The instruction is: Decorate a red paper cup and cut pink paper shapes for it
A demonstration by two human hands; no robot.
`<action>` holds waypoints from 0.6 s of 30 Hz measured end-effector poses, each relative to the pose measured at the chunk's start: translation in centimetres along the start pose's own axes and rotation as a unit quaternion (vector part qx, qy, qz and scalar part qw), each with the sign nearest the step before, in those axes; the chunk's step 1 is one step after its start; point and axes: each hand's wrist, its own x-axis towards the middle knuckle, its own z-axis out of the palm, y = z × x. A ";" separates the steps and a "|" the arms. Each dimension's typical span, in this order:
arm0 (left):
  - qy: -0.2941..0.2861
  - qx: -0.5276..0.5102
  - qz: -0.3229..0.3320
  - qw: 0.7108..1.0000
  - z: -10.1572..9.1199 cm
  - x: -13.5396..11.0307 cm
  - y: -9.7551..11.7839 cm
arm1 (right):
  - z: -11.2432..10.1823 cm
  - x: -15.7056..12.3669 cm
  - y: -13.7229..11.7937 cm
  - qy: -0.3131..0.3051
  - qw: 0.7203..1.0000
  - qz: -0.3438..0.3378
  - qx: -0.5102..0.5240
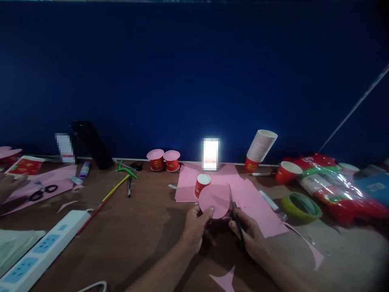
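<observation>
Between thumb and fingers, my left hand [196, 228] grips a round pink paper disc [214, 201] by its lower left edge. My right hand [247, 229] is closed on a pair of dark-handled scissors [235, 211], whose blades point up along the disc's right edge. Just behind the disc a red and white paper cup [201, 184] stands on pink paper sheets [187, 182]. Pink offcuts lie about: a pointed scrap [225, 280] below my hands and a curved strip [311, 245] to the right.
Two red cups topped with pink discs [164, 160] stand at the back. On the right are a leaning cup stack [261, 150], a tape roll [300, 207] and red plastic packages [334, 186]. A power strip [45, 247] lies left; another person's hand [9, 184] shows at far left.
</observation>
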 end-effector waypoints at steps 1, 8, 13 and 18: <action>-0.001 0.001 0.001 1.000 -0.1 0.0 -0.1 | 0.0 0.0 0.1 0.002 1.000 -0.001 0.002; -0.004 0.010 0.007 1.000 -0.3 0.1 -0.3 | -0.1 0.1 0.7 0.024 1.000 0.011 -0.008; -0.005 0.023 -0.002 1.000 -0.4 0.2 -0.5 | 0.0 0.1 0.4 0.004 1.000 0.004 0.000; -0.013 0.018 0.004 1.000 -0.4 0.3 -0.5 | 0.0 0.2 0.2 -0.003 1.000 0.005 0.004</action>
